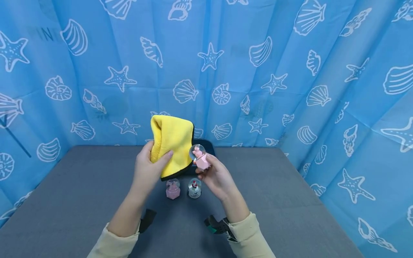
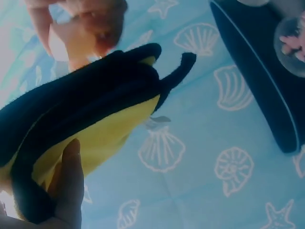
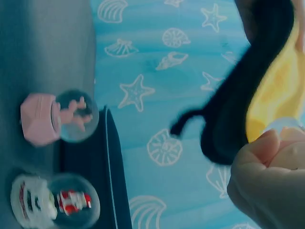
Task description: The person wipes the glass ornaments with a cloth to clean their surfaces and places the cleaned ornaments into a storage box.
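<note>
My left hand (image 1: 149,163) grips a folded yellow cloth (image 1: 175,143) with a black edge, thumb across its front. Beside it, my right hand (image 1: 217,174) holds a small snow globe (image 1: 202,161) by its pink faceted base, with a pink figure inside the clear ball. The globe overlaps the cloth's right edge in the head view. Below the hands, a second pink snow globe (image 1: 172,190) and a white-based snow globe (image 1: 194,189) with a red-and-white figure stand upright on the table. In the right wrist view, fingers mostly hide the held globe.
A dark tray (image 1: 208,145) sits behind the hands at the back of the grey table (image 1: 274,200), partly hidden by the cloth. A blue curtain (image 1: 232,71) with shells and starfish hangs behind the table and along its right side.
</note>
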Action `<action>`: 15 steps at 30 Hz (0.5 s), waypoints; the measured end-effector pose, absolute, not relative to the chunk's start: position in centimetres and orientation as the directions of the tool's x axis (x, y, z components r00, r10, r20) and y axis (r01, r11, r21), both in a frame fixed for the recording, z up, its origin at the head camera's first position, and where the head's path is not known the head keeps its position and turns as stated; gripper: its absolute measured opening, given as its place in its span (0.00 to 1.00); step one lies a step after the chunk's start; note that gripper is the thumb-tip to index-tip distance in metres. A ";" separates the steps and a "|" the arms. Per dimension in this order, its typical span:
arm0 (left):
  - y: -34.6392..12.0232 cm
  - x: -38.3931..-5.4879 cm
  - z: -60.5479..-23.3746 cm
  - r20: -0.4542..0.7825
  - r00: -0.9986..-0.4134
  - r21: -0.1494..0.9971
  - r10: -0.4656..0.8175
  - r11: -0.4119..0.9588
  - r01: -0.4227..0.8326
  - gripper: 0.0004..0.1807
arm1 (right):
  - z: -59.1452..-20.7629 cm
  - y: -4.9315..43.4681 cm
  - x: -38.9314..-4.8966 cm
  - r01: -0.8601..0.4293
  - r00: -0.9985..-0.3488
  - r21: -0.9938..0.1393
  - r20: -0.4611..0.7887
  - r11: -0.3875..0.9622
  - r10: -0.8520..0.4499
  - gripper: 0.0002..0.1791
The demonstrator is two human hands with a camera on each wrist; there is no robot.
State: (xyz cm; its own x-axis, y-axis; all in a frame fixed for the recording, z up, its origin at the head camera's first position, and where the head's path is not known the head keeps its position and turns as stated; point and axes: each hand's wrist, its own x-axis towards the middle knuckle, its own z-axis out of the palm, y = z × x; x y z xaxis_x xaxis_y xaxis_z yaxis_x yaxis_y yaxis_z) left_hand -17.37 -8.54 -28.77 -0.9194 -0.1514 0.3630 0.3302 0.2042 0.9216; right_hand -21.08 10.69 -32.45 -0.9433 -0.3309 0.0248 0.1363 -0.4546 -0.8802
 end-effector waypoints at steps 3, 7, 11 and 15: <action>-7.6 -17.4 -28.6 0.414 -0.903 0.893 -0.114 0.246 0.378 0.23 | -32.6 10.0 -20.9 0.132 -0.947 -0.888 0.018 -0.440 -0.321 0.18; -6.6 -17.3 -28.5 0.457 -0.888 0.844 -0.056 0.343 0.412 0.24 | -32.7 9.4 -20.7 0.120 -0.954 -0.903 0.009 -0.412 -0.299 0.18; -5.9 -17.2 -28.4 0.464 -0.883 0.747 0.073 0.504 0.434 0.28 | -32.9 9.3 -20.6 0.122 -0.950 -0.896 0.020 -0.427 -0.313 0.17; -5.9 -17.3 -28.4 0.470 -0.853 0.619 0.225 0.606 0.500 0.28 | -33.2 9.3 -20.4 0.147 -0.938 -0.861 0.034 -0.487 -0.344 0.16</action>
State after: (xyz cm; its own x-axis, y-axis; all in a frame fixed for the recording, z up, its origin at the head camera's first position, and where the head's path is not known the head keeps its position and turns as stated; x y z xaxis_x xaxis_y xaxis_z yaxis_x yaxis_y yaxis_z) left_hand -17.30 -5.90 -28.39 -0.8534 0.2246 0.4703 0.5003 0.6058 0.6186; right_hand -20.38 9.25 -33.23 -0.9385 -0.3436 0.0339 0.1472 -0.4872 -0.8608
